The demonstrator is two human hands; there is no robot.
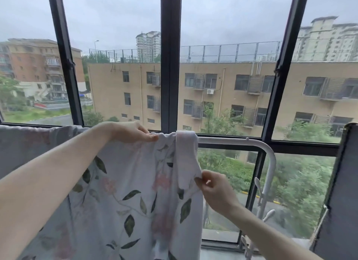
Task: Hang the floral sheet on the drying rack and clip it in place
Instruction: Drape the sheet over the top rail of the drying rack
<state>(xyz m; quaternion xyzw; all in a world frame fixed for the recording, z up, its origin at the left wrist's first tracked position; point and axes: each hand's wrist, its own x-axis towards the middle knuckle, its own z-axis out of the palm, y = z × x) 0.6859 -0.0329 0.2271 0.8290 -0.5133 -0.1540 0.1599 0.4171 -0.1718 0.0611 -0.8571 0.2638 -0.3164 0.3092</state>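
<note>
White cotton with pink blooms and dark green leaves: the floral sheet (124,192) already hangs over the top bar of the white drying rack (269,157), in front of the dark-framed window (170,66). My left hand (133,133) sits on the bar, fingers and thumb pinching the gathered top edge of the cloth where it crosses the rail. My right hand (215,188) is lower, thumb and forefinger nipping the loose folded flap at the sheet's right border. I judge the step in hand to be spreading and squaring the cloth; no clip is on it that I can see. To do it well: keep the left pinch firm as an anchor, draw the flap rightward along the bare stretch of rail rather than downward, so the bunched folds near the bar open flat. Stop short of the curved corner, where fabric would likely slide. White pegs or hooks (259,194) show on the rack's upright below, blurred; I cannot tell whether they are clips. Grey fabric (29,143) hangs at far left.
</note>
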